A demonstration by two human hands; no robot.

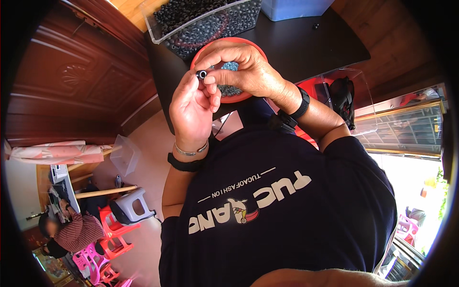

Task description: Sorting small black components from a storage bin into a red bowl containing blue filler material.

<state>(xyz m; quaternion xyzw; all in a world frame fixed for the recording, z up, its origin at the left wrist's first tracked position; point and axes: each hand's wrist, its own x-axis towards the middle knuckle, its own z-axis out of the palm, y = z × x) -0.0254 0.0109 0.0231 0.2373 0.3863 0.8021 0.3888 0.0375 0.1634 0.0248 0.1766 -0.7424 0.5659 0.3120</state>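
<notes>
A small black ring-shaped part [201, 75] with a pale inner rim is held up at the fingertips of both hands. My left hand [192, 105] is closed on it from below, palm turned up and fingers curled. From the right, my right hand [248, 69] pinches at the same part with thumb and index finger. Beneath them is a red bowl [260, 50] with small grey pieces [229, 90] and light-blue pieces [230, 66] in it. The hands cover much of the bowl.
Behind the bowl, a clear bin [201, 33] full of black ring parts stands on the dark table [306, 48]. A blue container [294, 8] is beside it. One loose black part [315, 26] lies at the right. A person [79, 232] sits at far left near red stools [114, 234].
</notes>
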